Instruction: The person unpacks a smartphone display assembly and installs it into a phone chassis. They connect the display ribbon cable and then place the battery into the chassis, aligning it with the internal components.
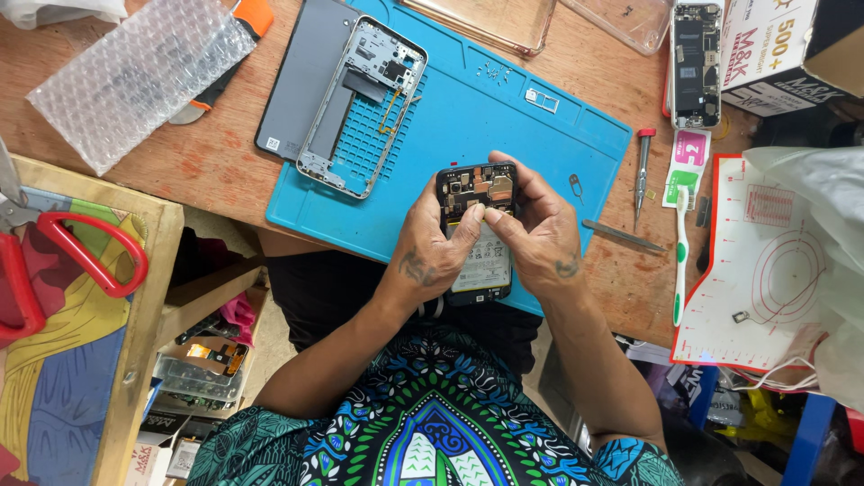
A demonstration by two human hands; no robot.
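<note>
While both my hands, left (430,256) and right (540,236), clamp the opened phone (477,229), thumbs pinching mid-board: item could slip; screws (494,70) beyond my grip may scatter.

Opened black phone (480,229), circuitry exposed, over blue mat

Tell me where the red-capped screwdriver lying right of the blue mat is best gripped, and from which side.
Probably by the slim metal shaft just below the red cap, with the right hand coming from above. The screwdriver lies flat on the wooden table, cap away from the person, with open wood on its left; the toothbrush and a small packet crowd its right side.
</note>
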